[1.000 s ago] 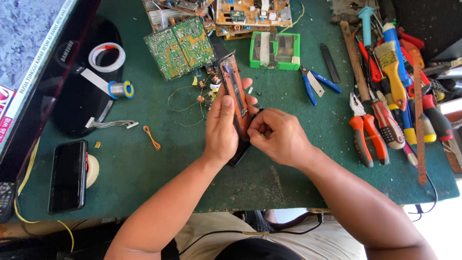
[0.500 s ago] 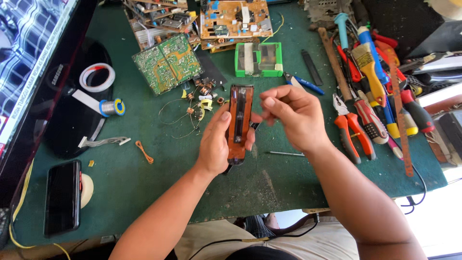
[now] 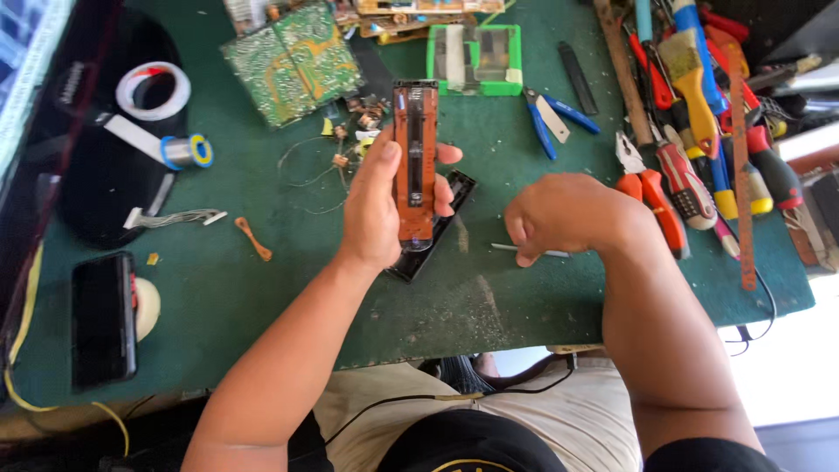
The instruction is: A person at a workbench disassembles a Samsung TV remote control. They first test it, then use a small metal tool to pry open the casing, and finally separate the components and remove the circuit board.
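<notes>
My left hand holds a long, narrow orange-brown circuit board upright above the green mat, thumb on one edge and fingers on the other. Below it a black plastic casing lies on the mat. My right hand is down over the mat to the right. Its fingers are curled over a thin silver metal tool that lies flat. Whether they grip the tool is unclear.
Blue-handled pliers, orange-handled pliers and several screwdrivers crowd the right side. A green tray and a green circuit board lie at the back. Tape rolls, a solder spool and a black phone sit on the left.
My right hand has left the orange-brown board and dropped to the mat over the thin metal tool. The left hand still holds the board, now raised a little.
</notes>
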